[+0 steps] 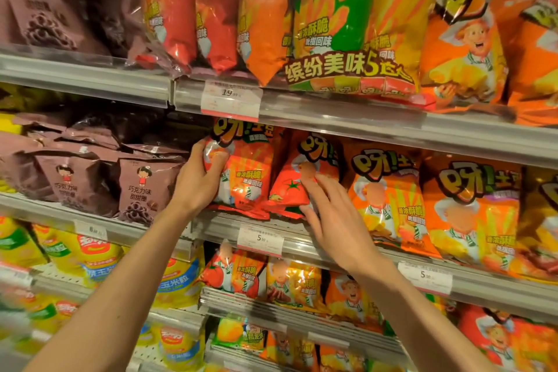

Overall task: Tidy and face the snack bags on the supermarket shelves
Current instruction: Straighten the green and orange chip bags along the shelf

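On the middle shelf (347,254) stand two red tomato snack bags side by side. My left hand (196,178) grips the left edge of the left red bag (247,172), thumb on its front. My right hand (335,217) lies flat with fingers spread on the lower front of the right red bag (290,187), which leans to the left. Orange bags (383,199) of the same brand stand upright to the right of it.
Brown chocolate-ring bags (145,187) fill the shelf to the left. Large multi-packs (332,24) sit on the shelf above, with a price tag (231,98) on its rail. Yellow corn snack bags (90,254) and smaller orange bags (290,284) sit on the shelves below.
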Motion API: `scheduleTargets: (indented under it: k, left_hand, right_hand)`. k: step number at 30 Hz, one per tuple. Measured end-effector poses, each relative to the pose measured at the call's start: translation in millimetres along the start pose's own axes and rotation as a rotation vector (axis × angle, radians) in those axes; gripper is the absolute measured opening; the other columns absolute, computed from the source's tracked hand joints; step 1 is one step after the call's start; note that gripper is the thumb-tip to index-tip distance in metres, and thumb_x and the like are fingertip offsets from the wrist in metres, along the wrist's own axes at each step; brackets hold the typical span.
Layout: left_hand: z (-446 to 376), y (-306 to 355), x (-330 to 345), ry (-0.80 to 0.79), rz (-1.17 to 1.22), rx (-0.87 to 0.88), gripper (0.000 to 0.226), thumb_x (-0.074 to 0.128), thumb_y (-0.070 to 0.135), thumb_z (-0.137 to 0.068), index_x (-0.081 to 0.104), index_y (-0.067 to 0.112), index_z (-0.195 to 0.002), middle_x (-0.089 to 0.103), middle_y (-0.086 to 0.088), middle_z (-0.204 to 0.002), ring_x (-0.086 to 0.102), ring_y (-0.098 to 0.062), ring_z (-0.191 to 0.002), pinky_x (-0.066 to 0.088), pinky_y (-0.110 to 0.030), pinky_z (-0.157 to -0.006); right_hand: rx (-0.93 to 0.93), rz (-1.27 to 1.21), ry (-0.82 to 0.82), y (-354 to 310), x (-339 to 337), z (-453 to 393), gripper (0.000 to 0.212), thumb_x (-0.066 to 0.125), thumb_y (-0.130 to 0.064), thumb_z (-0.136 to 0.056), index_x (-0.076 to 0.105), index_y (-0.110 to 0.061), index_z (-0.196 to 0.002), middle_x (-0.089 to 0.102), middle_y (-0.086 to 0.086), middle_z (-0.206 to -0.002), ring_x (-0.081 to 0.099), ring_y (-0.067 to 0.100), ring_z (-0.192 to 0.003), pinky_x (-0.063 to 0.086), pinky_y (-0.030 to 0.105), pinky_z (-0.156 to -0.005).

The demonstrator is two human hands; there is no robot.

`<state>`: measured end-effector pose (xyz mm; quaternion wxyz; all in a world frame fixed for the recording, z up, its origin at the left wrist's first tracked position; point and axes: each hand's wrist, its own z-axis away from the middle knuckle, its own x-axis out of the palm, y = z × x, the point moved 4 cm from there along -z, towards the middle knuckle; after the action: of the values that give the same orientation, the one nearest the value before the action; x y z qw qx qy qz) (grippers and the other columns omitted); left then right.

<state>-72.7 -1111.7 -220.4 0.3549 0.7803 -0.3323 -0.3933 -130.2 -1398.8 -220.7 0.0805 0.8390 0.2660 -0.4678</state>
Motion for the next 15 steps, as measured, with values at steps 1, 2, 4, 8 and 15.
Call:
scheduleTargets:
  k: [1,2,4,8,15]
  left_hand:
    - [0.6,3.9,4.6,0.004,-0.009,0.025,0.061,0.053,0.055,-0.1,0.038,0.027,-0.151,0.065,0.0,-0.133,0.06,-0.026,-0.125,0.047,-0.043,-0.103]
    - [2.2,6.9,9.5,0.008,-0.023,0.046,0.058,0.053,0.053,-0.101,0.038,0.028,-0.151,0.065,-0.001,-0.134,0.061,-0.027,-0.125,0.048,-0.043,-0.101]
    - [7.7,6.7,19.0,-0.004,-0.048,0.069,0.054,0.048,0.055,-0.102,0.038,0.031,-0.15,0.063,0.0,-0.139,0.059,-0.027,-0.127,0.047,-0.045,-0.101]
    - [14.1,-2.4,28.1,-0.078,-0.069,0.032,0.06,0.035,0.071,-0.099,0.037,0.038,-0.149,0.061,0.004,-0.142,0.058,-0.024,-0.13,0.045,-0.044,-0.099]
    - [16.1,9.3,21.7,-0.09,-0.182,0.075,0.061,0.039,0.058,-0.105,0.037,0.022,-0.155,0.056,-0.005,-0.147,0.051,-0.026,-0.135,0.044,-0.05,-0.108]
  right_hand:
    - [-0.002,0.028,-0.021,-2.2,1.6,0.0,0.05,0.047,-0.033,-0.108,0.042,-0.015,-0.154,0.04,0.015,-0.157,0.034,0.032,-0.147,0.036,0.043,-0.118]
    - [-0.002,0.056,-0.052,-4.6,4.4,-0.2,0.05,0.044,-0.034,-0.109,0.039,-0.017,-0.156,0.034,0.015,-0.161,0.028,0.032,-0.15,0.033,0.044,-0.121]
    - [0.019,0.076,-0.123,-8.7,12.3,-0.4,0.056,0.037,-0.039,-0.109,0.026,-0.022,-0.161,0.015,0.013,-0.169,0.009,0.031,-0.157,0.016,0.045,-0.128]
    - [0.019,0.187,-0.244,-11.2,26.1,2.2,0.068,0.019,-0.054,-0.107,-0.004,-0.024,-0.164,-0.016,0.012,-0.17,-0.02,0.032,-0.156,-0.007,0.047,-0.128]
    - [0.007,0.063,-0.266,-8.6,20.7,2.9,0.074,0.031,-0.057,-0.106,-0.003,-0.026,-0.164,-0.017,0.008,-0.17,-0.023,0.027,-0.155,-0.007,0.046,-0.128]
